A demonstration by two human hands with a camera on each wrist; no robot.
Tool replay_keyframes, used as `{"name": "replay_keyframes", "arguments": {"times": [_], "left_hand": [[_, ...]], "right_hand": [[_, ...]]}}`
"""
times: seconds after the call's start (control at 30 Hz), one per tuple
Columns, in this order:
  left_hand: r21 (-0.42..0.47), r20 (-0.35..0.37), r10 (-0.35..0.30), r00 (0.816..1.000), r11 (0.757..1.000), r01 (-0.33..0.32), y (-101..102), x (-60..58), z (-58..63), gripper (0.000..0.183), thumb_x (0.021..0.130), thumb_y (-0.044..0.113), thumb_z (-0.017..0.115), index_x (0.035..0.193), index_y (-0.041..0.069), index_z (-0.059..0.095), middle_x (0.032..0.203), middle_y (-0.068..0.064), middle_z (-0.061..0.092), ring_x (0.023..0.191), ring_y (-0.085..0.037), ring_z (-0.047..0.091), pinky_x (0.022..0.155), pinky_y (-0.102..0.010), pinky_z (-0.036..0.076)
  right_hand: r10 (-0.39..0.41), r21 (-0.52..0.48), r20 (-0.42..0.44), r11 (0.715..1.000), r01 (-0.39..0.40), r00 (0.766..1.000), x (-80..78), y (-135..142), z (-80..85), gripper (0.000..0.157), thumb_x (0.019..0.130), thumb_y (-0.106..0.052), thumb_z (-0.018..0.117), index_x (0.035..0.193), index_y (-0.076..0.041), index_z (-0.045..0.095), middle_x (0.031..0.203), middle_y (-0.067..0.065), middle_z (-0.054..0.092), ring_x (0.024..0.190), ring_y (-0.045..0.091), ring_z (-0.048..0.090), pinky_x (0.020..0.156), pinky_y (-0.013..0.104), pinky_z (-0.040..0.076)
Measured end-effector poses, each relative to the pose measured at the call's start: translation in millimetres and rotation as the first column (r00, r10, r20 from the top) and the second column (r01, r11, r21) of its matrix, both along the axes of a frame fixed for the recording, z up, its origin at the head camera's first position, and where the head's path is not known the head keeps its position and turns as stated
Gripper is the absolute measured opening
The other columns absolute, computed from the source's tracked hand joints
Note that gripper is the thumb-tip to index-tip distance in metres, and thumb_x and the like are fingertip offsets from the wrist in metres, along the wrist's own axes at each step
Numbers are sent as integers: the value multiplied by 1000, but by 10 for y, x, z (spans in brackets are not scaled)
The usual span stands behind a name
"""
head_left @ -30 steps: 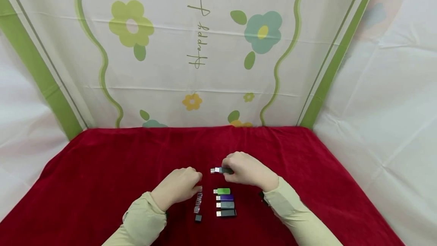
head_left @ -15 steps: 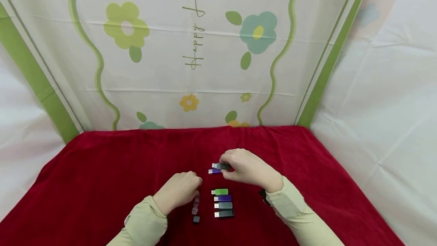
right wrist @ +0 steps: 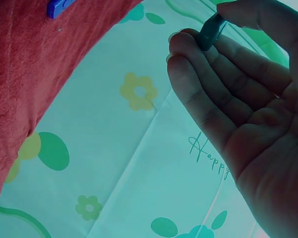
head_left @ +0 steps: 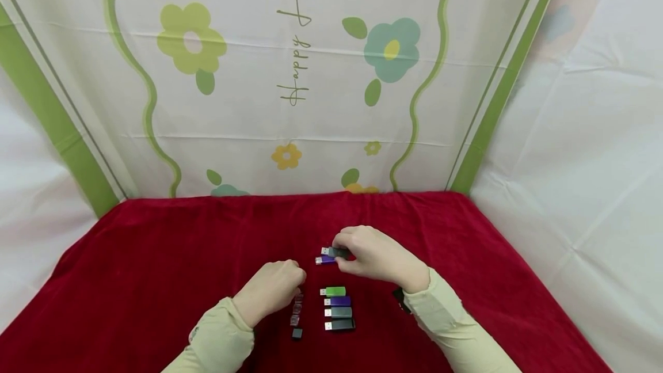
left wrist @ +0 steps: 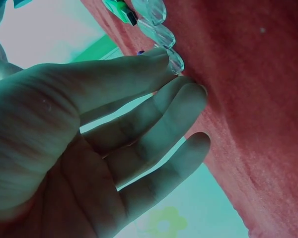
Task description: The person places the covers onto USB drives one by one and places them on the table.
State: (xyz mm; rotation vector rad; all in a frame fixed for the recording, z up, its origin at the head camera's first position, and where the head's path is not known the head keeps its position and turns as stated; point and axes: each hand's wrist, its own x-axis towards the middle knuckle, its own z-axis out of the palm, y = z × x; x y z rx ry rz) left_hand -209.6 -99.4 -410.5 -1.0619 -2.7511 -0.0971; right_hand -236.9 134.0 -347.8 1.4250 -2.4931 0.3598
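Observation:
My right hand (head_left: 370,255) pinches a dark grey USB stick (head_left: 331,251) between thumb and fingers, its metal plug pointing left. Just below it on the red cloth lies a purple USB stick (head_left: 325,260), partly covered by the hand. My left hand (head_left: 271,286) is at the far end of a column of clear caps (head_left: 296,309). In the left wrist view, thumb and forefinger close about the end clear cap (left wrist: 176,62), partly hidden by the thumb. A dark cap (head_left: 297,333) sits at the column's near end.
Right of the caps, USB sticks lie in a column: green (head_left: 336,291), purple (head_left: 340,301), grey (head_left: 339,313) and black (head_left: 342,324), plugs to the left. Red cloth (head_left: 181,281) covers the table. A white flowered curtain (head_left: 248,102) hangs behind it.
The right hand has shifted the dark grey USB stick slightly up and away, showing the purple stick beneath it. The left hand stays at the caps. The head view has tilted slightly.

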Motion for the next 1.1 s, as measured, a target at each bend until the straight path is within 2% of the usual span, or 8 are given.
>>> {"name": "replay_keyframes", "arguments": {"times": [0.2,0.43,0.77,1.0,1.1], "left_hand": [[-15,-14,-2,1000,1000,2,0,-15,0,16,75,7,82,73,14,68,68,1,55,61,-15,57,54,-28,49],[-13,1,5,1000,1000,-5,-3,-32,-7,15,75,9,83,74,14,69,68,1,55,60,-14,55,54,-28,49],[13,-7,6,1000,1000,-6,-2,-58,-20,21,72,11,86,68,16,66,67,5,55,62,-13,56,54,-28,48],[-51,-70,-1,998,999,-3,-10,-60,-43,20,74,12,85,69,13,66,66,0,54,58,-16,57,53,-29,49],[-39,-66,-20,998,999,18,-34,-76,-66,21,75,12,83,66,13,64,64,0,52,55,-16,55,51,-29,48]], "right_hand": [[-4,0,-1,1000,4,1000,2,7,9,6,82,-7,72,85,-9,67,76,-3,59,64,4,44,59,18,41],[0,5,-5,1000,0,1000,-11,9,-1,6,82,-7,72,85,-9,67,77,-1,60,64,4,44,60,18,41],[1,6,-5,1000,-1,1000,-16,17,-12,6,82,-7,72,85,-9,68,76,-2,59,64,4,43,59,17,40],[0,7,-7,1000,0,1000,-21,15,-16,6,82,-7,72,85,-9,68,75,-2,59,63,4,43,59,17,40],[-1,11,-10,1000,1,1000,-17,14,-17,6,82,-7,72,85,-9,68,75,-2,58,63,4,43,58,17,40]]}}
